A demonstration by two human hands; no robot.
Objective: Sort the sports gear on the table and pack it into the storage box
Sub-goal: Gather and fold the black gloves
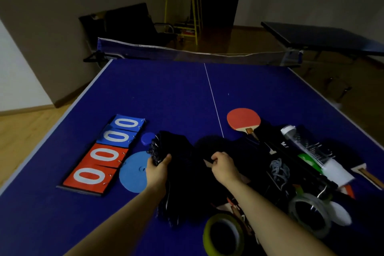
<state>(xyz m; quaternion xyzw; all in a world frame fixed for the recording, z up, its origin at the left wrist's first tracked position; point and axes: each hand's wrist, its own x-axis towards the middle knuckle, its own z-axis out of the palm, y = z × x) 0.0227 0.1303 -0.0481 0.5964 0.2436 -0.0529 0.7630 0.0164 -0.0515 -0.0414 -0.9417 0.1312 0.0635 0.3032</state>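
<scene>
**Both hands on the dark netting at the near end of the worktop**

Fingers [166,158] of the left hand [158,169] curl round the folded end of a black net bundle [176,164], thumb on the near side, gripping its meshed edge. Fingers of the right hand [223,165] are bent in and pinch a small pale tab at the edge of dark fabric just right of the bundle; what the tab belongs to is too dim to tell.

The net bundle lies on the blue worktop [166,93] between the two forearms, its long axis running from the near edge away toward the far-left, with the gripped end pointing away from the person. It looks black, limp and loosely folded, with white mesh showing at the held end and a thin pale strip along its near part.

Left of it lie a light blue disc [133,172], touching the left hand's wrist side, a small dark blue cap [147,138], and a flat scoreboard [104,154] with two blue and two red zero cards, its length running near-left to far-right.

Right of the centre line rests a red paddle [243,119], handle pointing toward the near-right. Beyond the right hand sits a heap with a clear shuttlecock tube [311,151], a coil of grey cord [279,169], a clear tape roll [310,213] and a yellow-green tape roll [224,235].
</scene>
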